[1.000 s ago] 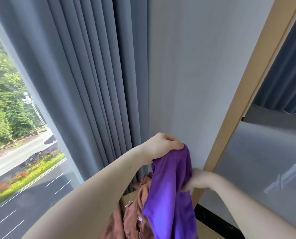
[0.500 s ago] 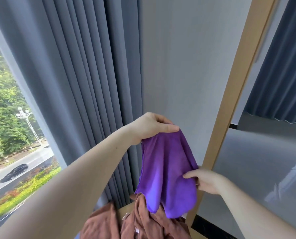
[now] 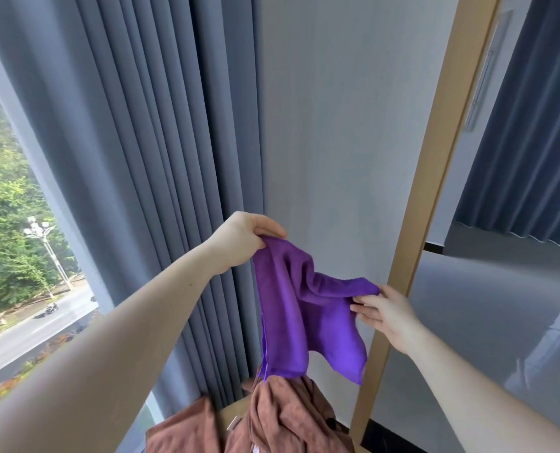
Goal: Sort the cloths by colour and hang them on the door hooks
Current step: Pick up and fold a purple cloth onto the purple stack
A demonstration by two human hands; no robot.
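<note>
A purple cloth hangs in the air in front of a pale grey wall. My left hand pinches its upper left corner. My right hand pinches the opposite corner, lower and to the right, so the cloth is stretched between them and its loose end droops. Below it, several brown cloths lie bunched on a wooden surface at the bottom edge. No door hooks are in view.
Blue-grey curtains hang at the left beside a window that looks onto trees and a road. A light wooden frame runs up at the right, with glossy grey floor and another dark curtain beyond it.
Both hands have risen and moved apart, lifting the purple cloth off the brown pile and spreading it out. My right hand has shifted to the cloth's right corner.
</note>
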